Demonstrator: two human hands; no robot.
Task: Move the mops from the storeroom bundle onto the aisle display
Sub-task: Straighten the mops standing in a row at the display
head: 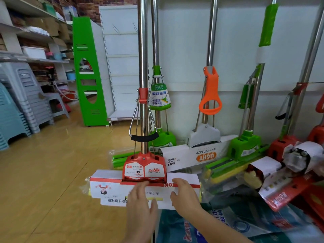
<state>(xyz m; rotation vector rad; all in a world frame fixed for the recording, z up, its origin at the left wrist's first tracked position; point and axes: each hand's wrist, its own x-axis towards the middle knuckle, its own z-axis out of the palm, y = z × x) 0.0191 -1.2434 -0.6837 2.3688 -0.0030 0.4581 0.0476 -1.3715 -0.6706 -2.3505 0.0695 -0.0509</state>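
A red-headed sponge mop [144, 168] stands upright in front of me, its steel pole running up out of view. A white and red cardboard sleeve [108, 187] wraps its head. My left hand [142, 202] lies flat on the sleeve with fingers spread. My right hand [184, 193] rests on the sleeve's right part, fingers curled over its top edge. Behind, more mops lean against the white wall: a green one [160, 137], a grey one with an orange lever [209, 92], another green one [245, 146] and red ones [282, 146] at the far right.
A green and white shelf unit [91, 76] stands at the left of the wall. Stacked plastic stools [22, 99] and stocked shelves [33, 34] fill the far left. Packaged goods [254, 223] lie low at the right. Yellow wooden floor [52, 172] spreads to the left.
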